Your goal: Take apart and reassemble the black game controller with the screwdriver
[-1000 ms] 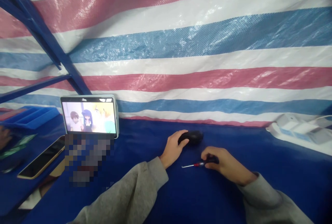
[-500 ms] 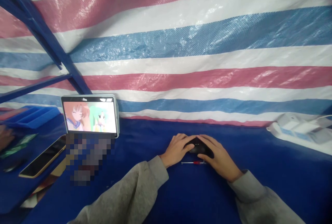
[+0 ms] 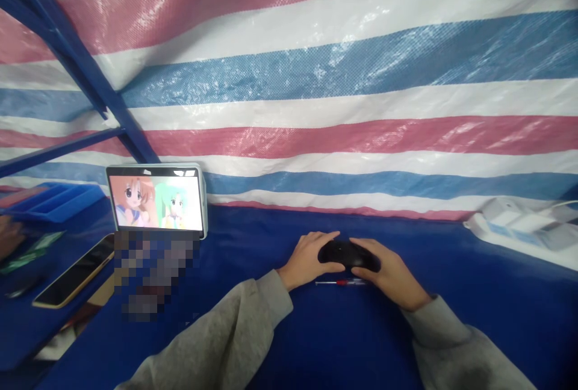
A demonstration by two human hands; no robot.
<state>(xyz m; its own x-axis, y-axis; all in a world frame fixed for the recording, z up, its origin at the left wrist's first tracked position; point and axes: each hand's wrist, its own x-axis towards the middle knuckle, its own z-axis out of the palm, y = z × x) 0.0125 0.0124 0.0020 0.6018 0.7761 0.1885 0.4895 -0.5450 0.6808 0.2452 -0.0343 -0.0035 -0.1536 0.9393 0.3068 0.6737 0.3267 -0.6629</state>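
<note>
A black computer mouse (image 3: 347,254) lies on the blue table between my hands. My left hand (image 3: 309,260) grips its left end, thumb on the near side and fingers along the far side. Its right end is held by my right hand (image 3: 392,272), with thumb and fingers curved around it. Just in front of the mouse lies a small screwdriver (image 3: 342,282) with a thin metal shaft and a red and clear handle; the right hand partly covers the handle's end.
To the left, a tablet (image 3: 158,200) stands showing a cartoon. Nearby lie a phone (image 3: 74,272) and a blue divided tray (image 3: 58,202). Another person's hand (image 3: 9,236) is at the left edge. A white power strip (image 3: 519,227) sits at right. Striped sheeting (image 3: 343,131) hangs behind.
My right hand has shifted slightly right, and the hands are farther apart. More of the mouse shows between them, and it sits more level. The screwdriver stays put.
</note>
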